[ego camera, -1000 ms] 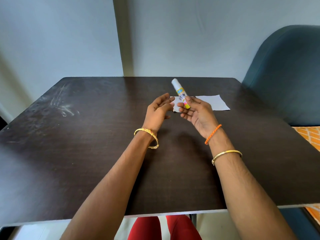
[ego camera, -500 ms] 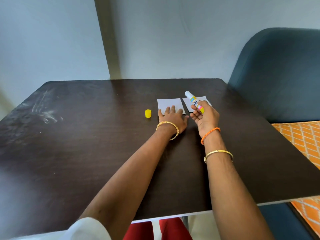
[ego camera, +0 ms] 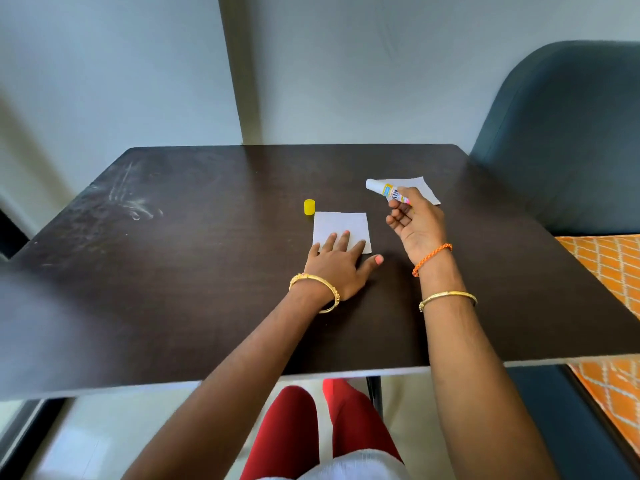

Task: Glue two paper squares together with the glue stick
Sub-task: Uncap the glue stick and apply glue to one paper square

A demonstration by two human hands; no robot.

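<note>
The left hand [ego camera: 337, 263] is lying flat, fingers straight, pinning the near paper square [ego camera: 341, 227] to the table [ego camera: 194, 271], likely to steady it for gluing. The right hand [ego camera: 414, 223] is gripping the uncapped glue stick [ego camera: 382, 189] above the far paper square [ego camera: 424, 189]; its yellow cap [ego camera: 309, 206] is sitting aside.

Bright, soft daylight; faint shadows; left foreground motion-blurred; wide-angle bending at edges.

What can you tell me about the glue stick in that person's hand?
The glue stick is a slim white tube with a yellow and blue label and a pink band near its base. Its cap is off: a small yellow cap stands on the dark table. The right hand holds the tube by its lower end, tilted, open tip pointing up and left, above the table, in front of the far paper square.
</note>
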